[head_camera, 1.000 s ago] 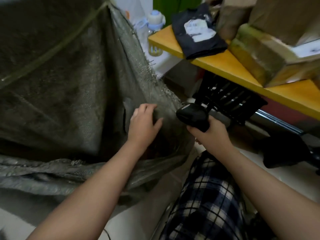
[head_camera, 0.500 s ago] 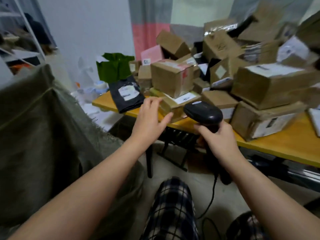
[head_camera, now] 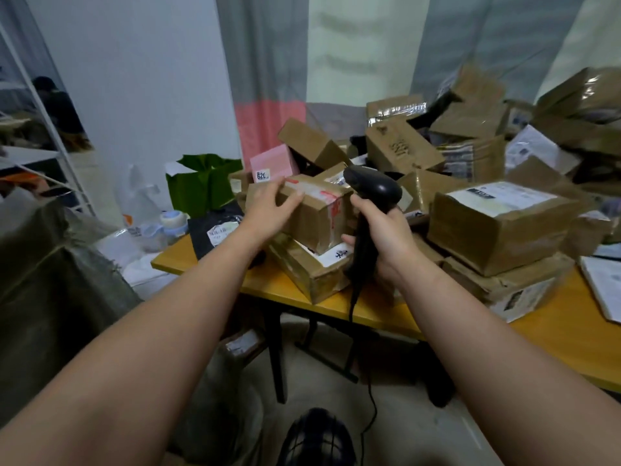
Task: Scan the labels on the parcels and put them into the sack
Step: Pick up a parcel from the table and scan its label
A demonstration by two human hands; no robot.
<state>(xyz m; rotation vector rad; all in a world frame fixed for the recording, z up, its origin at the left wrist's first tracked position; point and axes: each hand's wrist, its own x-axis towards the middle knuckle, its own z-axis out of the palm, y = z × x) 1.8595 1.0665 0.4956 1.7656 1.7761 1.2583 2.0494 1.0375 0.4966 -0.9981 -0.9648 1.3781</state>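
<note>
A heap of brown cardboard parcels covers the yellow table (head_camera: pixel 376 314). My left hand (head_camera: pixel 272 210) grips the top left edge of a cardboard box with red tape (head_camera: pixel 319 216), which rests on a flatter box (head_camera: pixel 302 264). My right hand (head_camera: pixel 383 240) holds a black barcode scanner (head_camera: pixel 373 186) upright just right of that box, its head level with the box top and its cable hanging down. The grey-green sack (head_camera: pixel 50 280) stands at the left, only its side showing.
A black mailer bag (head_camera: pixel 215 230), a green bag (head_camera: pixel 205 183) and a pink parcel (head_camera: pixel 274 163) lie at the table's left end. Big boxes (head_camera: pixel 500 223) stack to the right. A white rack (head_camera: pixel 50 129) stands far left. Bottles and plastic bags sit beside the sack.
My view has swung up from the sack to the table. My left hand left the sack's rim, reached forward and took hold of the red-taped box. The scanner rose beside it.
</note>
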